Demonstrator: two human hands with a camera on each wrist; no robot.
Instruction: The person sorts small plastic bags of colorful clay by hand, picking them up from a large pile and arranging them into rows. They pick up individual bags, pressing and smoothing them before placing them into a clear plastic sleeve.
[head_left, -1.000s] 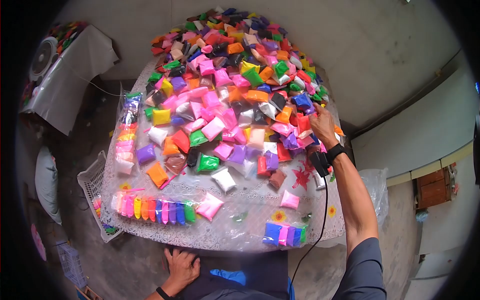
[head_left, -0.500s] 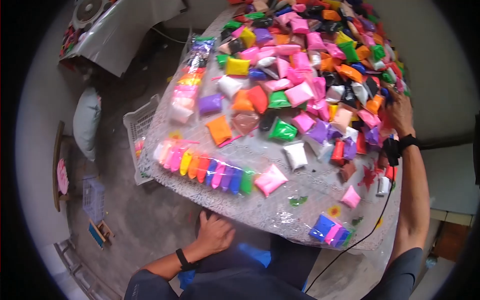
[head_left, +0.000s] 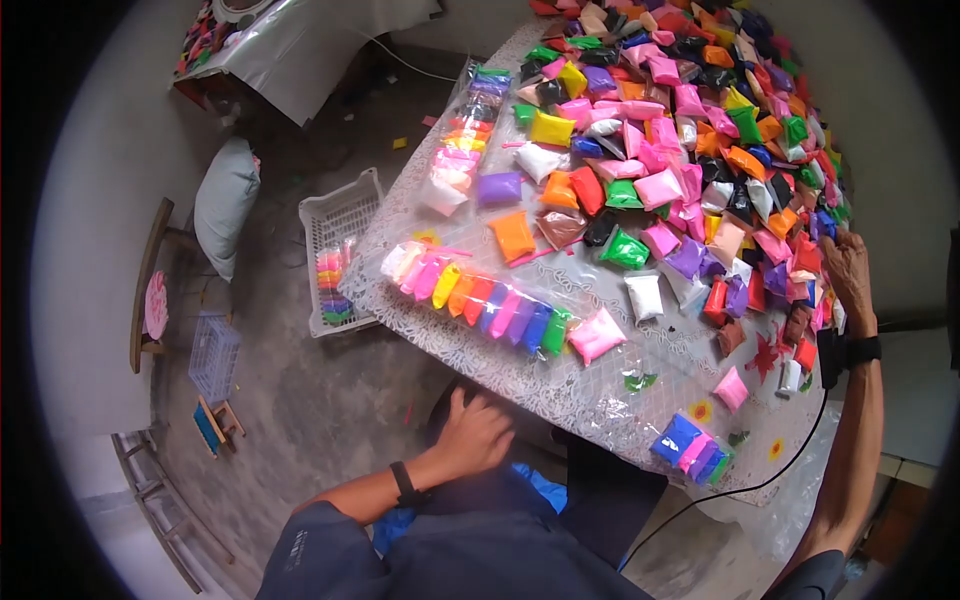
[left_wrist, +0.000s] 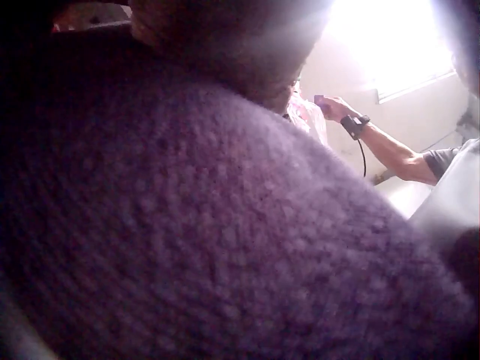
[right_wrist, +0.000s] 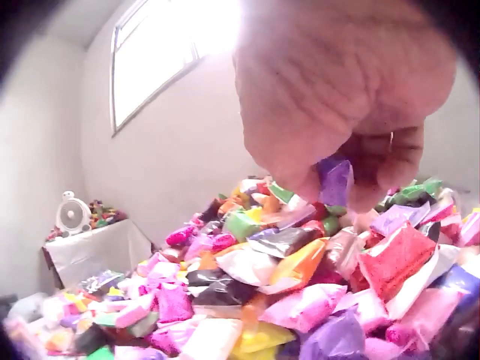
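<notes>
At the right edge of the heap of small coloured packets, my right hand (head_left: 848,268) reaches in. The right wrist view shows that hand (right_wrist: 345,90) pinching a purple packet (right_wrist: 335,182) between thumb and fingers, just above the heap. My left hand (head_left: 474,432) rests on my thigh below the table edge, fingers loosely bent, holding nothing. A clear bag with a row of coloured packets (head_left: 470,297) lies along the near edge, a pink packet (head_left: 597,335) beside it. A smaller bagged group (head_left: 690,449) lies at the near right corner.
Another filled clear bag (head_left: 468,135) lies on the table's left side. On the floor stand a white basket (head_left: 318,225) holding packets and a purple basket (head_left: 215,355). A black cable (head_left: 750,489) runs from my right wrist across the table's near right corner.
The head view has swung left, so the table appears farther right. My right hand stays at the heap's right edge; my left hand still rests at my lap.
</notes>
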